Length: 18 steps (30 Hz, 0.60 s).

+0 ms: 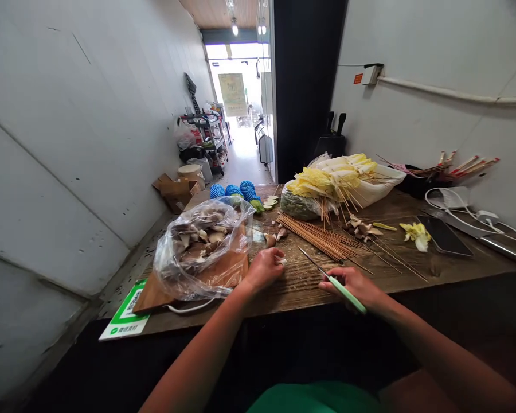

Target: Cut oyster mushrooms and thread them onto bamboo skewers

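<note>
Glossy plastic bag (176, 280), rough wooden table (298, 289), smooth plastic knife handle (347, 295), metal blade (312, 261), wooden skewers (313, 238)

Right: dark flat-screened device (447, 236) lying flat, white corded charger (487, 217) near it. Near left: green-and-white QR-code sign (122, 314). Beyond: open cardboard box (176, 192), loaded trolley (215, 135), poster (233, 94) at bright doorway (243, 136).
</note>
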Available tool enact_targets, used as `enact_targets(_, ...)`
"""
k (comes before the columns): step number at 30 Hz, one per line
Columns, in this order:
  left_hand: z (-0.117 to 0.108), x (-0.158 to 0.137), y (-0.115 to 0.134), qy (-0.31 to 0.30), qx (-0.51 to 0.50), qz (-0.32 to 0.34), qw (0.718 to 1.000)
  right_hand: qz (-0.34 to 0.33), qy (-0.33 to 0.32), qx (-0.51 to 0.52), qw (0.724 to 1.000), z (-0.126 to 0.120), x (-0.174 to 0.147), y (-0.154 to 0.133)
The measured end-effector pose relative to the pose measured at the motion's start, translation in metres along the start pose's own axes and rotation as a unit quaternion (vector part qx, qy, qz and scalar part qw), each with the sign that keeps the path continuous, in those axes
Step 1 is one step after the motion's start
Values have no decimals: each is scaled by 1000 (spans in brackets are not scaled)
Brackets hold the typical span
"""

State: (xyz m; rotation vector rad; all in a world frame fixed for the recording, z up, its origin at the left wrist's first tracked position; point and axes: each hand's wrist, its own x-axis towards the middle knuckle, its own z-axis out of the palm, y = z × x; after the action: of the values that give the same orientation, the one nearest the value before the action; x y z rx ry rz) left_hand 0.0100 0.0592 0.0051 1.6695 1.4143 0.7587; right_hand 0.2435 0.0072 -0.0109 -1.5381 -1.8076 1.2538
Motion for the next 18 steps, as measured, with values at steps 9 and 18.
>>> enact_targets(9,-31,43,23,73,285,72,953,88,-52,129,986,-11,16,0)
enact_targets(18,-147,21,16,74,394,-50,915,107,-139,255,951,-22,18,10)
